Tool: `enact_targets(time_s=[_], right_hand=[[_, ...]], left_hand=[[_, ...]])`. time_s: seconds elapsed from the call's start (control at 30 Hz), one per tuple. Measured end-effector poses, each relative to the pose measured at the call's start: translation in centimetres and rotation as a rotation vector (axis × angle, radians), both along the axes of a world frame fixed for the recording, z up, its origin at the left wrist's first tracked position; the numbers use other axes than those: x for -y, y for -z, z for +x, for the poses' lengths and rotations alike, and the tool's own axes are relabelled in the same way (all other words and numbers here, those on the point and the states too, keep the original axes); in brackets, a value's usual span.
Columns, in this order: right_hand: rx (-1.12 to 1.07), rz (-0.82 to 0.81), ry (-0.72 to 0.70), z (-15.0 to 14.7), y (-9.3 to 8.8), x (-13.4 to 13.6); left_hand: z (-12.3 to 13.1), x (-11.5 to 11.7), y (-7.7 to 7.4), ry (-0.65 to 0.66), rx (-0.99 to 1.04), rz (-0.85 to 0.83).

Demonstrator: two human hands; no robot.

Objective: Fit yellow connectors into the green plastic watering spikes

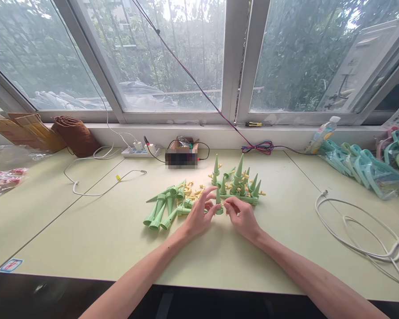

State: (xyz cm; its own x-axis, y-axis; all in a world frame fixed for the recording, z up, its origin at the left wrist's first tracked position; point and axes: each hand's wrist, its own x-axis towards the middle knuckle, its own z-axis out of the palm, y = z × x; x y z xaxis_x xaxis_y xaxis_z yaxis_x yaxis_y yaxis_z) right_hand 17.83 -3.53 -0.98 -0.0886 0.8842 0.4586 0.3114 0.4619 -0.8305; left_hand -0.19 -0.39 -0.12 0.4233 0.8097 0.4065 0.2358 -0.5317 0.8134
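Now the left hand [199, 215] grips a green cone [218, 198] upright, the right hand [242, 215] pinching what seems a yellow peg [224, 204] at its side, likely fitting; the next push wants aim

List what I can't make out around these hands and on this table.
All in the head view:
Right hand: whether it pinches anything; the spot is tiny and partly covered by the hand itself.
Loose yellow pieces: their number; the left hand blocks part of the pile.
Dark device: its front, blurred by pixelation.
Clear bag: its full extent, cut off by the left edge.
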Motion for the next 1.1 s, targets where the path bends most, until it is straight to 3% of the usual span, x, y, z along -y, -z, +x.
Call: enact_targets(time_s=[0.13, 0.4, 0.7, 1.1], right_hand=[[-0.011, -0.017, 0.014, 0.0, -0.2, 0.1], [-0.04, 0.064, 0.107, 0.0, -0.4, 0.3], [0.074, 0.253, 0.078, 0.0, -0.5, 0.2], [0.067, 0.191, 0.056, 0.1, 0.1, -0.2]], left_hand=[[0.2, 0.1, -0.1, -0.011, 0.02, -0.006], [0.6, -0.2, -1.1, -0.012, 0.228, -0.333], [0.4, -0.3, -1.3, 0.189, 0.28, -0.667], [0.0, -0.6, -0.9, 0.255, 0.294, -0.713]])
